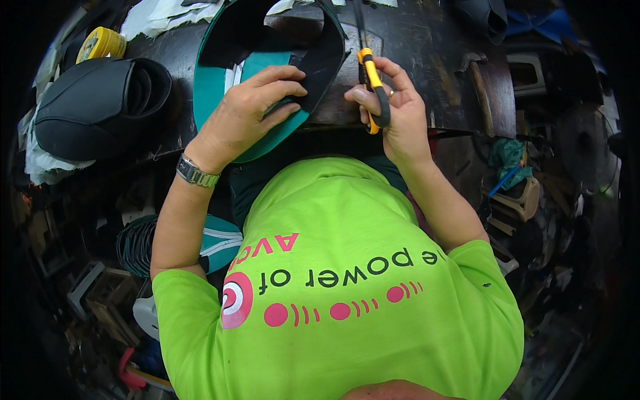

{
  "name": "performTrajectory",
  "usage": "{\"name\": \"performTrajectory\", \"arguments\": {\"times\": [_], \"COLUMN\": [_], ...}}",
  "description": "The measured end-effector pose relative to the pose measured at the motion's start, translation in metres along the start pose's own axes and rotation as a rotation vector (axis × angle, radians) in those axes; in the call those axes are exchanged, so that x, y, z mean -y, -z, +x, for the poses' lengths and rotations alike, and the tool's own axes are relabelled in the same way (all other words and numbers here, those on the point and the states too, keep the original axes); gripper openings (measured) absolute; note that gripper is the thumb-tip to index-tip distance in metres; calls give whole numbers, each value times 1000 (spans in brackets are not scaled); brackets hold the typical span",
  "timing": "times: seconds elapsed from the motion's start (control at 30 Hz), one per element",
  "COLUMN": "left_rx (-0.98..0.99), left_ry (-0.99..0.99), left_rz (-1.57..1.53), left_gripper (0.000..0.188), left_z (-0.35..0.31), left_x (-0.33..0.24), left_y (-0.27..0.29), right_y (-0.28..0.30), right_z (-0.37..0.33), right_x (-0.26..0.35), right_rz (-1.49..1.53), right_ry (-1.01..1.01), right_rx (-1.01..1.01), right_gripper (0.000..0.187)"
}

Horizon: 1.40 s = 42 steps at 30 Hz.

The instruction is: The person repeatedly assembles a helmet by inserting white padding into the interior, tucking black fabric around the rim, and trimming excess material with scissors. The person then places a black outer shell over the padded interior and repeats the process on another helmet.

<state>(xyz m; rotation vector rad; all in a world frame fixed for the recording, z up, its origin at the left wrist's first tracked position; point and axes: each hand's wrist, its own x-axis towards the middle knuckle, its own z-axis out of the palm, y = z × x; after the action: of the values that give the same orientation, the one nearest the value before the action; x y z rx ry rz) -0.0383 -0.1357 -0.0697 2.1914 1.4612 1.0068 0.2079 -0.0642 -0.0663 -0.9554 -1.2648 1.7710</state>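
A curved, pliable panel in teal and black with a white stripe lies at the table's near edge, its black sides standing up in a loop. My left hand grips its near right part, fingers bent over the teal and black material and the thumb hidden. To the right, my right hand holds a pair of scissors with yellow and black handles, the dark blades pointing away from me. The scissors are raised beside the panel's right edge, apart from my left hand. Whether the blades touch anything cannot be made out.
On the dark table at left stand a rolled black padded piece and a yellow spool, with white cloth behind. A stack of teal pieces sits low beside my left arm. A fan stands at right.
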Motion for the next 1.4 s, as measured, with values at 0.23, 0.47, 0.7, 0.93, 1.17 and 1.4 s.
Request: {"name": "performTrajectory", "arguments": {"times": [0.23,0.47,0.7,0.93,1.17,1.4], "left_rx": [-8,6,-154,-194,-225,-267], "left_ry": [-150,-231,12,58,-52,-47], "left_rz": [180,311,105,-101,69,41], "left_gripper": [20,20,12,11,17,15], "left_z": [0,7,16,5,-7,-13], "left_x": [7,12,18,20,14,16], "left_y": [-5,-9,-13,-13,-16,-18], "right_y": [22,62,58,61,74,57], "right_z": [-38,-54,-57,-55,-46,-31], "right_x": [12,16,29,24,28,36], "right_rz": [-16,-250,-248,-174,3,172], "right_ry": [-70,-347,-596,-622,-709,-751], "right_rx": [247,409,344,420,579,666], "right_gripper": [56,53,48,59,80,74]}}
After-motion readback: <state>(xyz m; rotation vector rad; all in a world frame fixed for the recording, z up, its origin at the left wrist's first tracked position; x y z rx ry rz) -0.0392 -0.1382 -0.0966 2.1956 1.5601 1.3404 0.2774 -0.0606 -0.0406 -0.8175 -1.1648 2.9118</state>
